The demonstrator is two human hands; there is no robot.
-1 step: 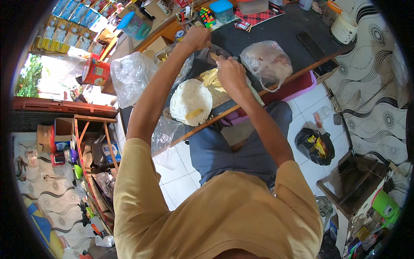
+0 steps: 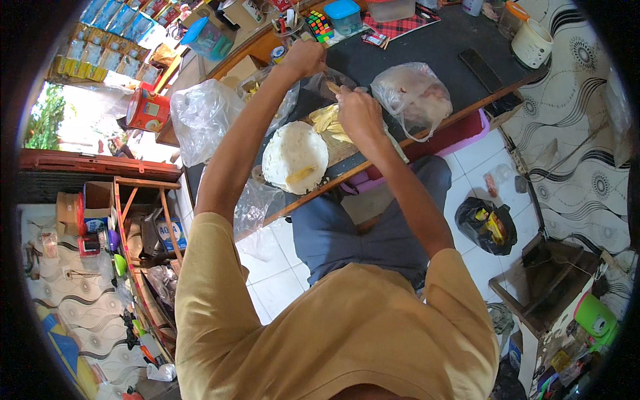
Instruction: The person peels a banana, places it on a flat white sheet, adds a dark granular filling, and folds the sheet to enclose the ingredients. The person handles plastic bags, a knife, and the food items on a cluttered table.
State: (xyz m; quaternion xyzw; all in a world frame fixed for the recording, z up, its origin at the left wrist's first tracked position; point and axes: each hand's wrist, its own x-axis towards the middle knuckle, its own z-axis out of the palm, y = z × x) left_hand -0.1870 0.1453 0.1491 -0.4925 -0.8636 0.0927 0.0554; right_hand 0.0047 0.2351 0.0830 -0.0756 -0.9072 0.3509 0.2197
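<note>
Upper centre of the frame, the right hand (image 2: 360, 112) pinches a small brown piece (image 2: 333, 87) above yellow slices (image 2: 327, 123), likely soft, slippery, best held mid-length. The left hand (image 2: 305, 59) curls above (grip hidden, cannot tell). Left of the slices, white round sheets (image 2: 293, 150) look light, tearable; lift by the rim.

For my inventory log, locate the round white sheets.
In the head view, the round white sheets lie left of centre on the table, between the left forearm and the yellow pieces.
</note>
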